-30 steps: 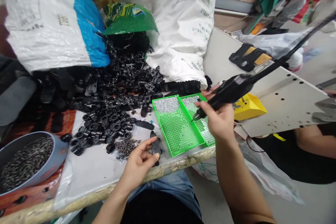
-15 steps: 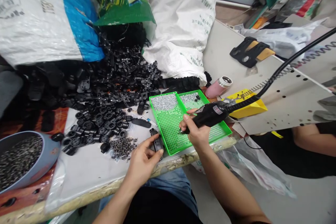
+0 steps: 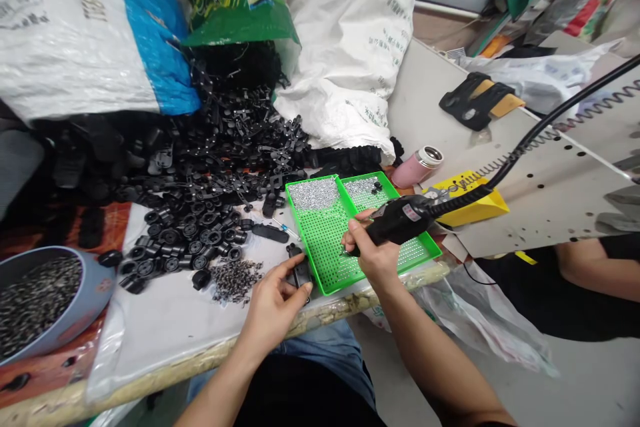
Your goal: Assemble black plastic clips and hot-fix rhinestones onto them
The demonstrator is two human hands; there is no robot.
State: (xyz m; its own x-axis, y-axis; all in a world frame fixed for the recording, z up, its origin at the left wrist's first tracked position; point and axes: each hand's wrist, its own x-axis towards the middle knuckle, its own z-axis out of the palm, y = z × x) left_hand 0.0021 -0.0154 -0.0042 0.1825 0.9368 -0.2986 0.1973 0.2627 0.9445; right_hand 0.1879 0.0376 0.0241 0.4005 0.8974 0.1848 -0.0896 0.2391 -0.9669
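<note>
Working position at the bench (image 3: 325, 320), viewed from the head. The right hand (image 3: 375, 253) is closed around the barrel of a black corded handheld tool (image 3: 400, 221), with the thumb and fingers wrapped about it. The fine tip of the tool points down and to the left, close over the perforated floor of a bright green plastic tray (image 3: 306, 240); contact between tip and tray cannot be made out. Silvery beads (image 3: 314, 193) lie in a patch at the far end of the tray, and a second patch (image 3: 360, 185) lies beside it.

The left hand (image 3: 273, 310) rests on the bench with its fingers curved over a black moulded plastic piece (image 3: 300, 273), which lies just beside the near edge of the tray.

Left of the tray lies a large pile of black plastic parts (image 3: 225, 147), with a small heap of speckled bits (image 3: 235, 280) in front of it and a grey bowl (image 3: 85, 287) of similar bits further left. White woven sacks (image 3: 345, 33) stand behind. To the right are a pink flask (image 3: 417, 167) and a yellow wedge-shaped holder (image 3: 475, 203). A second person's forearm (image 3: 585, 267) shows at the right edge.
</note>
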